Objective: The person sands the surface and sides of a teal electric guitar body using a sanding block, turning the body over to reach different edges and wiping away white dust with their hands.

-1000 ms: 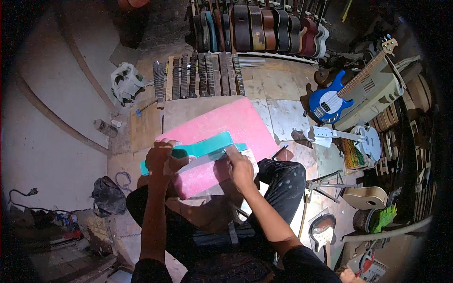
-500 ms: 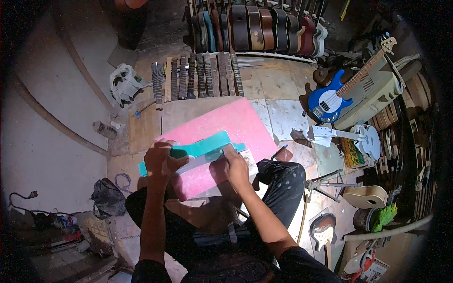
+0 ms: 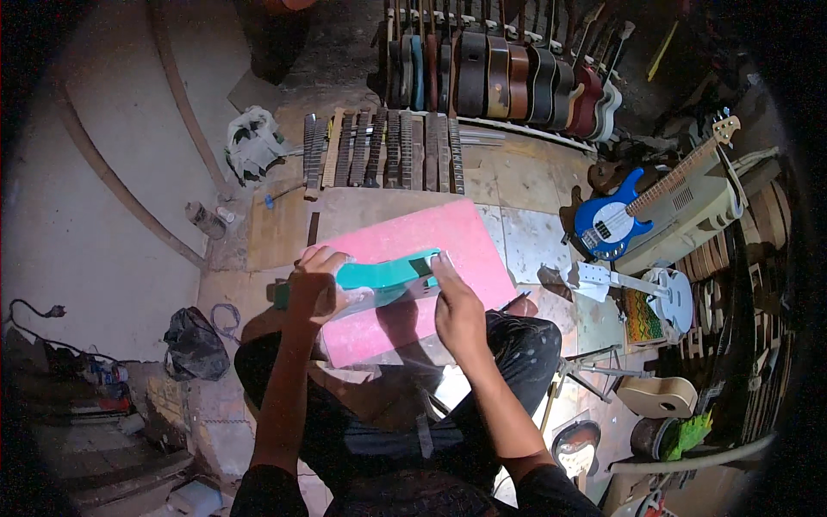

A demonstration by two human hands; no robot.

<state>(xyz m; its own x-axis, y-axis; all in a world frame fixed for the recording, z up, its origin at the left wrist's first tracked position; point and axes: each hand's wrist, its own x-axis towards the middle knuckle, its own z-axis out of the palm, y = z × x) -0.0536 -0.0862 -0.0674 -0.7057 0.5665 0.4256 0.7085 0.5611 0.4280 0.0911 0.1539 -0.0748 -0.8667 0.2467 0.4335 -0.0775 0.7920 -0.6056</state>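
Observation:
A teal guitar body [image 3: 379,272] is held edge-up over a pink board [image 3: 465,233]. Its glossy, curved side faces up, and its paler face is turned toward me with small dark holes near the right end. My left hand [image 3: 317,280] is closed over the left part, with the fingers over the top edge. At the right end my right hand [image 3: 458,312] grips it, thumb along the upper edge and the other fingers mostly hidden. The lower edge is partly in shadow, so I cannot tell whether it touches the board.
Several guitar necks [image 3: 379,151] lie in a row beyond the board. Behind them stands a rack of guitars [image 3: 495,77]. To the right are a blue bass guitar [image 3: 603,220], a white guitar [image 3: 676,297] and a metal stand [image 3: 594,370]. A black bag [image 3: 196,345] sits at the left.
The guitar body has tilted, so its curved teal side shows differently. My right thumb now lies along its right end. The whole view has shifted slightly.

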